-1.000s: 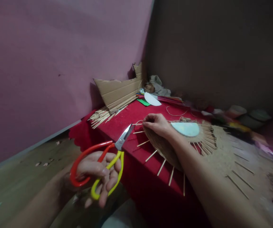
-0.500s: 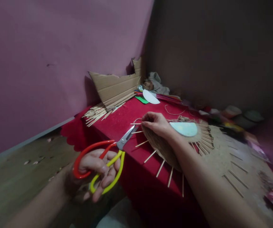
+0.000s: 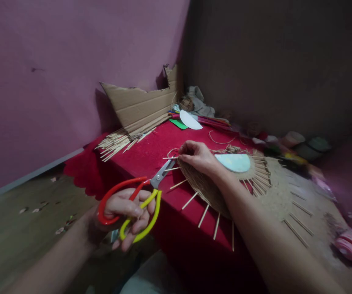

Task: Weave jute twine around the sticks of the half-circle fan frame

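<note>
My left hand (image 3: 129,214) is closed around the scissors (image 3: 160,177), fingers through their red and yellow loops. The blades are slightly apart, their tips beside the uppermost thin stick (image 3: 171,158) at the woven edge. My right hand (image 3: 196,156) pinches the left rim of a round twine-woven piece (image 3: 199,184), close to the blade tips. Several thin sticks poke outward around that rim. On the piece's upper side sits a pale blue half-disc (image 3: 233,163), with sticks fanning out beyond it. My right forearm hides part of the weave.
Red cloth (image 3: 151,143) covers the table. A cut cardboard sheet (image 3: 142,108) leans at the back over a bundle of sticks (image 3: 111,143). Behind lie a white half-disc (image 3: 191,119) and a twine ball (image 3: 186,103). A pink object (image 3: 351,247) is at right.
The scissor tips have come slightly nearer to my right fingers and the uppermost stick. My right hand keeps its pinch on the rim. The whole view has shifted a little.
</note>
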The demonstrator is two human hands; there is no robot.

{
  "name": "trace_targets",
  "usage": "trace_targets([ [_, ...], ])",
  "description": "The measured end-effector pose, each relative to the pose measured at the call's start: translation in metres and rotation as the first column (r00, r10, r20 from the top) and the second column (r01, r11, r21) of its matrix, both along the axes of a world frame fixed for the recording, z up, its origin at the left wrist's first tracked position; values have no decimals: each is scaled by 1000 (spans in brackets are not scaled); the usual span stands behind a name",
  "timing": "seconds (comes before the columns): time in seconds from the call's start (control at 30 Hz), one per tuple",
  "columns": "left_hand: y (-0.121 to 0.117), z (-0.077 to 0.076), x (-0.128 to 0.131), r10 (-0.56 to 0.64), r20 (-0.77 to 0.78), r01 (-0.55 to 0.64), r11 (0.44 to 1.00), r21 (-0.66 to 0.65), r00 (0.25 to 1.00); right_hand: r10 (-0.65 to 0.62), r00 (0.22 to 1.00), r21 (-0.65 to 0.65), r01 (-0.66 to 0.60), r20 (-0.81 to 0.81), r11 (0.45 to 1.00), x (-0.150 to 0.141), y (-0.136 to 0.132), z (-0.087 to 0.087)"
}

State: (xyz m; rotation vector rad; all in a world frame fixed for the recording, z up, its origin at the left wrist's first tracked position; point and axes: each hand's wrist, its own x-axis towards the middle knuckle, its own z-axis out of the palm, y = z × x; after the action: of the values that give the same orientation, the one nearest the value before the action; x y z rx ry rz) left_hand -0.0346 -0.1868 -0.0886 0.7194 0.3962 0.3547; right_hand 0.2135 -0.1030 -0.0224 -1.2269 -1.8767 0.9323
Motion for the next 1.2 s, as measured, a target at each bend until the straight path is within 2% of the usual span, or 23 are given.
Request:
trace_targets([
  [0.2,4,-1,-1,-69,-3,69,998,-10,998,-1,999,13,1,48,1000,1,2,-1],
  [0.43,7,1,-1,-71,-50,70,997,-10,996,-15,1000,-6,15,20,1000,0,2,-2],
  [0.77,4,-16,-3,-46,53,46,999,5,998,-10,1000,1,10,-1,1000,0,2,-4],
  [1.03,1,-18,3,-61,100,56,997,56,993,-8,1000,-20,9,12,1000,-2,1,0],
  [1.1,-3,-18,5,-33,76,29,998,50,997,-8,1000,-21,8,20,1000,-1,0,1],
  [1.2,-10,-15,-3,34,-38,-31,997,64,999,-6,997,7,5,71,1000,1,0,2],
])
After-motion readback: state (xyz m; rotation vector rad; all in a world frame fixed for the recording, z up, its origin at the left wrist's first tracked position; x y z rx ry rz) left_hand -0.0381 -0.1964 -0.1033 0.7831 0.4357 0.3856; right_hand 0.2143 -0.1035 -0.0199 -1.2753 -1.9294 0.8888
